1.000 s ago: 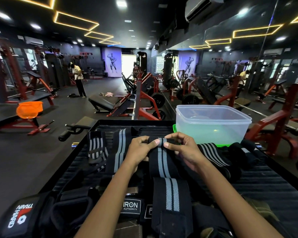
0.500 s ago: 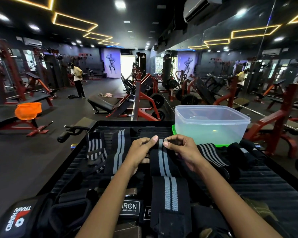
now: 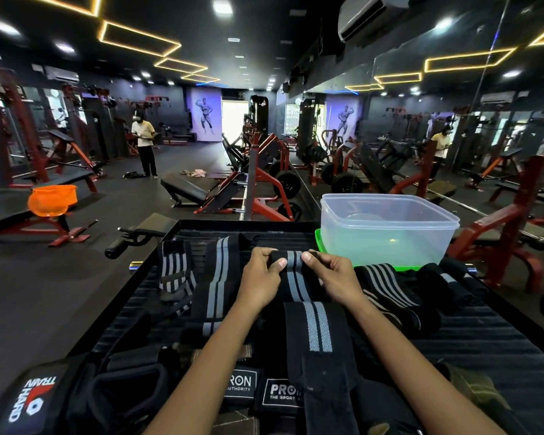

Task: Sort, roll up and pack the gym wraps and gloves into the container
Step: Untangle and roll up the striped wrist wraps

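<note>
Loose wraps crowd the table left and right of both hands, the clear container blocks the far right corner, while ribbed mat near right lies bare.

A commercial gym hall. Red-framed weight machines loaded with black weight plates stand in rows on a dark rubber floor. Black padded benches sit among them. A mirrored wall on the right reflects the equipment. A purple bodybuilder poster hangs on the far wall, under yellow geometric ceiling light strips.
</note>
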### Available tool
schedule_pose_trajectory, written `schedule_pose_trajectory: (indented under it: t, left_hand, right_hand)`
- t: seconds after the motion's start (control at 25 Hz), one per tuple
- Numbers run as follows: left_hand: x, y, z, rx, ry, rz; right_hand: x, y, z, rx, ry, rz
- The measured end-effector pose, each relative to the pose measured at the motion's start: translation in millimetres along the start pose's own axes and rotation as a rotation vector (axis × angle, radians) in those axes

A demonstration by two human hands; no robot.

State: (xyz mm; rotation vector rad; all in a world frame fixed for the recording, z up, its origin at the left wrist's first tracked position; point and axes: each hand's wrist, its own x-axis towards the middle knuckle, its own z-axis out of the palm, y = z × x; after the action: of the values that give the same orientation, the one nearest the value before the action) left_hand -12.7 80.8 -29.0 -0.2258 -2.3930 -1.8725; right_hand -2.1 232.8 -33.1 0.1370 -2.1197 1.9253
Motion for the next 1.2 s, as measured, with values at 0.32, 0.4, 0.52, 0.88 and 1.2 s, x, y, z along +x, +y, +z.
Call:
schedule_pose_trajectory:
  t: [0.32, 0.4, 0.52, 0.88, 1.2]
  left_hand:
    - [-5, 3, 11, 0.252, 0.124, 0.065]
    - [-2, 1, 9, 0.222, 0.106, 0.055]
    - [1, 0, 4, 0.169, 0.091, 0.082]
    - [-3, 6, -10, -0.265, -0.053, 0.058]
    - [2, 2, -8, -0.282, 0.058, -0.054]
  right_hand:
    - [8, 14, 4, -0.304, 0.031, -0.114]
    - [9, 14, 4, -0.319, 0.042, -0.116]
    - [11, 11, 1, -0.265, 0.045, -0.071]
    - [-1, -6, -8, 0.113, -0.05, 0.001]
    - [-5, -11, -5, 0.078, -0.102, -0.066]
